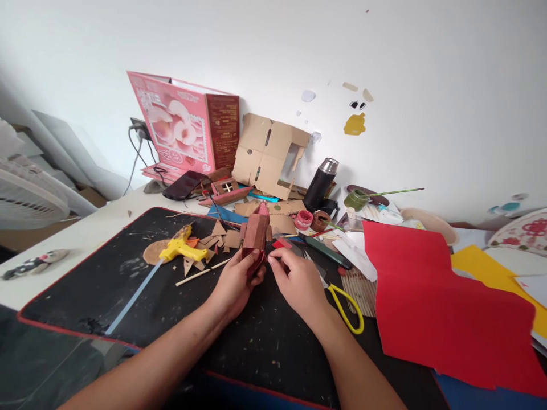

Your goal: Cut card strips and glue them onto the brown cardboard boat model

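My left hand (pixel 240 279) is closed around the near end of a small reddish-brown cardboard model (pixel 257 230), held above the black mat. The model is boxy, with small side pieces and a pink pointed far end. Just right of its near end, my right hand (pixel 297 279) is pinched, thumb against forefinger; whatever is between the fingertips is too small to make out. Yellow-handled scissors (pixel 346 310) lie beside my right wrist. To the left, a yellow hot glue gun (pixel 183 247) with a pale blue glue stick (pixel 134 296) rests on a round brown coaster (pixel 154 252).
Cardboard scraps (pixel 217 229) and a thin wooden stick (pixel 200 273) lie left of the model. Behind stand paint jars (pixel 303 219), a black thermos (pixel 319 185), cut cardboard (pixel 269 151) and a pink box (pixel 179 122). A red sheet (pixel 444 307) covers the right side; a dark green cutter (pixel 327 250) lies nearby.
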Action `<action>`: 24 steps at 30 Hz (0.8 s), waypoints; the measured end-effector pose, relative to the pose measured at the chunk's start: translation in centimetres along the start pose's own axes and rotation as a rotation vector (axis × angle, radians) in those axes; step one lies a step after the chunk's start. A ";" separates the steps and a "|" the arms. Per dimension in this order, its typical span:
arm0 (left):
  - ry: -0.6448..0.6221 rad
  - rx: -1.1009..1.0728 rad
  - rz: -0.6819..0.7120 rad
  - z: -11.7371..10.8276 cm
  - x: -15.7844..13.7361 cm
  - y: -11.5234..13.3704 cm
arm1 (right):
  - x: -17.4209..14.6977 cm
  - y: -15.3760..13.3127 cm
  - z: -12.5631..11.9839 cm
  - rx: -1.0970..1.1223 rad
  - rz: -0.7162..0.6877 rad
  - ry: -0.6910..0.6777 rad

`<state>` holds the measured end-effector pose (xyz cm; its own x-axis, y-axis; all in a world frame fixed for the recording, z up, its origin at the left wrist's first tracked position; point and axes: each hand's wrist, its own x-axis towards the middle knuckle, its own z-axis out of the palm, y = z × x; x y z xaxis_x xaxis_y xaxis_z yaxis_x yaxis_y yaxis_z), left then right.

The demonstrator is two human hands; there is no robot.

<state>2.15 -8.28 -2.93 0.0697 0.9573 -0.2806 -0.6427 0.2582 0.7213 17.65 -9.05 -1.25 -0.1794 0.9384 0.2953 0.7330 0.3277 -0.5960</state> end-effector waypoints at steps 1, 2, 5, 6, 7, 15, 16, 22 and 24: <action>-0.003 0.003 0.000 0.0 0.0 0.0 | 0.0 0.0 0.0 -0.003 -0.002 0.001; -0.006 0.005 0.001 0.0 0.0 0.0 | 0.0 0.0 0.0 -0.006 -0.002 0.002; -0.011 0.013 0.003 0.1 0.1 0.0 | 0.0 0.0 0.0 -0.010 -0.002 0.003; -0.012 0.014 0.006 0.1 0.0 0.0 | 0.0 0.0 0.0 -0.014 -0.004 0.004; -0.013 0.016 0.009 0.1 0.0 0.0 | -0.1 0.0 0.1 -0.017 -0.006 0.003; -0.024 0.026 0.023 0.2 0.0 -0.1 | -0.1 0.0 0.1 -0.032 -0.011 -0.001; -0.022 0.025 0.023 0.2 0.0 -0.1 | -0.1 0.0 0.1 -0.034 -0.013 0.002; -0.016 0.015 0.019 0.2 0.0 -0.1 | -0.1 0.0 0.0 -0.040 -0.026 0.009; -0.016 0.013 0.018 0.2 0.0 -0.1 | -0.1 0.0 0.0 -0.035 -0.023 0.008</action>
<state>2.35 -8.32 -2.86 0.0709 0.9637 -0.2573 -0.6337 0.2427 0.7345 17.64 -9.11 -1.26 -0.1909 0.9299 0.3145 0.7513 0.3446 -0.5628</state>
